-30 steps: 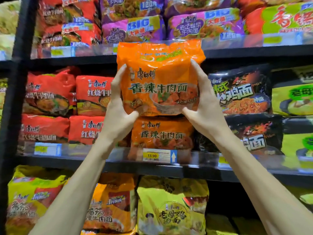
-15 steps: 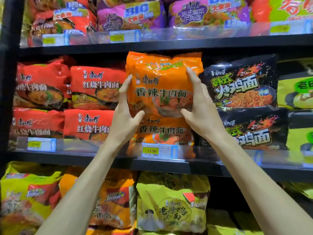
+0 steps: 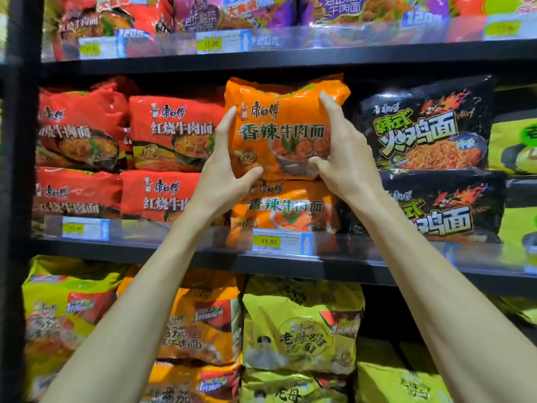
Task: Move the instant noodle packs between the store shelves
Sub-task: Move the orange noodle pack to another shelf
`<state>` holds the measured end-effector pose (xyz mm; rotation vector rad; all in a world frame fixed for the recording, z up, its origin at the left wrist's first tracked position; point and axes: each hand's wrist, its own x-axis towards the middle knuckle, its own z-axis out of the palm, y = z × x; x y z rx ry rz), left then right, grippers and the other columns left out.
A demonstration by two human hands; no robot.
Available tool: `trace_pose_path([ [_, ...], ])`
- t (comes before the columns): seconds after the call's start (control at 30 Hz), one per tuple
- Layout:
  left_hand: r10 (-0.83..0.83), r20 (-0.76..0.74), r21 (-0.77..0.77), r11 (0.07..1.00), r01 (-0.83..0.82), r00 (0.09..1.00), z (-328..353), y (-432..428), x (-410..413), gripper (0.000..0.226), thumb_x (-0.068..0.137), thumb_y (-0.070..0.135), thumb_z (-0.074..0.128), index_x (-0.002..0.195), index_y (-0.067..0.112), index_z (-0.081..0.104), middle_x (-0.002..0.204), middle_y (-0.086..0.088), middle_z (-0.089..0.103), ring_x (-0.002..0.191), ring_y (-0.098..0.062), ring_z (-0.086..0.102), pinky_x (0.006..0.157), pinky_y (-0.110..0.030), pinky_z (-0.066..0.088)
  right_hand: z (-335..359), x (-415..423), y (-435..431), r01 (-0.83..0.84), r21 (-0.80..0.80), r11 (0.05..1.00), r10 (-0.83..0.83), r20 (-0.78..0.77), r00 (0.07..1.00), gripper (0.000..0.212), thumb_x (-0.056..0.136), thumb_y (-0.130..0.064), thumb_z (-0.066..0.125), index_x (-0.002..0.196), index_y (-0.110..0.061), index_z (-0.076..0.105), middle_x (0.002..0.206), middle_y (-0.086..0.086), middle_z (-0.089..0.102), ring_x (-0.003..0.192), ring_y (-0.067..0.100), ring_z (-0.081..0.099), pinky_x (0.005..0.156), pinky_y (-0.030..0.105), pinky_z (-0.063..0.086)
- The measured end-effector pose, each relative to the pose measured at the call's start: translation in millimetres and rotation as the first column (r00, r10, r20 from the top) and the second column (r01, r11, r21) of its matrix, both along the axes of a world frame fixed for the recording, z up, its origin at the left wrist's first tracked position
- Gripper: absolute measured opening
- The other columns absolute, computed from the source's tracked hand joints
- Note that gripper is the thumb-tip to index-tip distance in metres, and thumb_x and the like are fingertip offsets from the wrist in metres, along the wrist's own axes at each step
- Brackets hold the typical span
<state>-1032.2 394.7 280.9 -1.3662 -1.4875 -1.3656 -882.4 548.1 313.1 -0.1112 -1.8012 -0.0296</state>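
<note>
An orange instant noodle pack (image 3: 283, 123) sits in the middle shelf's orange column, on top of a second orange pack (image 3: 286, 209). My left hand (image 3: 225, 170) grips its left edge with the thumb under the bottom corner. My right hand (image 3: 341, 152) grips its right edge, fingers reaching up to the top corner. The pack is upright, its front facing me, between red packs (image 3: 171, 132) on the left and black packs (image 3: 427, 126) on the right.
The middle shelf's black edge (image 3: 180, 251) carries a clear price rail with a yellow 13.90 tag (image 3: 268, 242). Purple and red packs (image 3: 232, 13) fill the shelf above. Yellow packs (image 3: 302, 327) and orange packs (image 3: 200, 324) fill the one below. A dark upright post (image 3: 17, 170) stands at left.
Both hands brought the orange pack down from in front of the upper shelf rail and back into the middle shelf, onto the lower orange pack.
</note>
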Motion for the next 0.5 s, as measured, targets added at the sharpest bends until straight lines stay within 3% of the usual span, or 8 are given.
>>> trace_pose_path([
  [0.27,0.046,0.006,-0.023,0.999,-0.046,0.999,3,7,7,0.081,0.099,0.026,0.064,0.159,0.038,0.010,0.161,0.001,0.039,0.141,-0.019,0.047,0.116,-0.041,0.037,-7,-4,7,0.061,-0.068,0.996,-0.057,0.053,0.997,0.099,0.091,-0.011,0.071,0.160,-0.031,0.004,0.130,0.017,0.053,0.113,0.036,0.059,0.089,0.043,0.048],
  [0.4,0.123,0.036,-0.033,0.992,-0.122,0.992,5,7,11,0.076,0.103,0.028,0.059,0.161,0.038,0.011,0.162,0.002,0.038,0.142,-0.026,0.046,0.116,-0.044,0.034,-8,-1,7,0.107,-0.068,0.992,-0.099,0.102,0.990,0.096,0.093,-0.012,0.067,0.161,-0.028,0.001,0.121,0.018,0.055,0.103,0.036,0.059,0.078,0.038,0.042],
  [0.5,0.164,0.045,-0.071,0.985,-0.160,0.986,7,7,11,0.078,0.104,0.030,0.057,0.162,0.040,0.006,0.161,0.002,0.040,0.130,-0.034,0.057,0.113,-0.045,0.038,-12,2,8,0.115,-0.048,0.992,-0.108,0.129,0.986,0.093,0.094,-0.014,0.066,0.161,-0.027,0.003,0.124,0.017,0.054,0.105,0.035,0.058,0.078,0.034,0.039],
])
